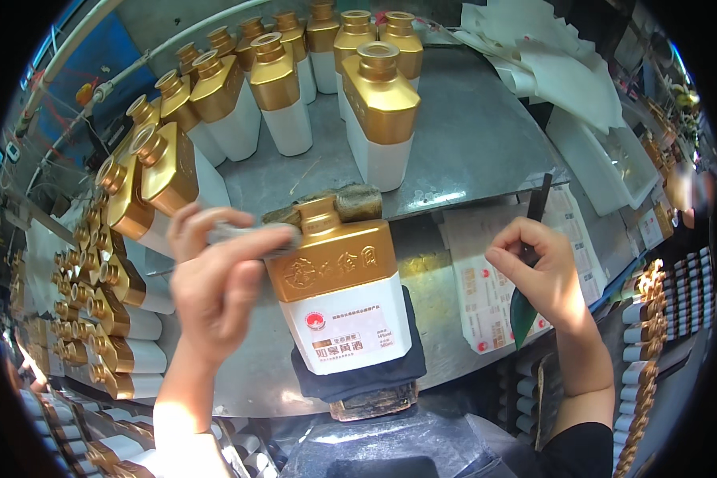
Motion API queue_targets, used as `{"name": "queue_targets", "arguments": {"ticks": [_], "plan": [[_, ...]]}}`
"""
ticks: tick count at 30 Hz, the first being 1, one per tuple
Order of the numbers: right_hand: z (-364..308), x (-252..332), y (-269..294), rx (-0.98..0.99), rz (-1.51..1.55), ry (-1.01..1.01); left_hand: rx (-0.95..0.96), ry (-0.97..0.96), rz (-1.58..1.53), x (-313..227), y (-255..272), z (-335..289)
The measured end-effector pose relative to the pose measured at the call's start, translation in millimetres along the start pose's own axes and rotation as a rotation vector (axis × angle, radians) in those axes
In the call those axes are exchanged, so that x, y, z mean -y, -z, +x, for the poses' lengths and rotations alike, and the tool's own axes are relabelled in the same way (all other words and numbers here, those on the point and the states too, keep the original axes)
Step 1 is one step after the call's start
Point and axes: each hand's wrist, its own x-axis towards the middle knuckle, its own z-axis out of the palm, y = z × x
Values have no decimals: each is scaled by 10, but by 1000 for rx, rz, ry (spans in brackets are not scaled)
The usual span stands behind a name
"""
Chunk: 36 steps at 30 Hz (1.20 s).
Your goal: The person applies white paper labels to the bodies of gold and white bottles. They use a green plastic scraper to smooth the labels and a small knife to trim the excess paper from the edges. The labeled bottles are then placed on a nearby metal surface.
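Observation:
In front of me a bottle (338, 295) with a gold shoulder and white body lies tilted back, its label side up. Under it is a dark folded cloth (358, 382), and its neck rests by a worn, rolled support (358, 203). My left hand (215, 275) is above the bottle's left shoulder, blurred by motion, its fingers bent around a grey wad (231, 231) that looks like cloth. Off to the right, my right hand (538, 267) pinches a thin dark blade-like tool (539, 199); its greenish lower end points down over printed label sheets (474, 295).
Several gold and white bottles (279, 119) stand on the grey metal table (470, 119) at the back and left. More bottles (111, 319) are stacked at lower left. White sheets (562, 64) and a white bin (597, 155) are at the right rear. Rows of bottles (641, 350) line the right.

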Motion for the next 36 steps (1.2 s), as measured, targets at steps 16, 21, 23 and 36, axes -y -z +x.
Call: {"name": "queue_targets", "arguments": {"ticks": [16,21,23,36], "plan": [[1117,756,-666,496,-408,508,-136,234,-278,0,-111,96],[741,1246,-755,626,-417,897,-215,205,-430,342,388,-514],[244,1522,-692,653,-722,713,-251,218,-570,158,359,-478],[-2354,-467,1893,-525,-170,-280,109,60,-684,-1144,-1277,123]]}}
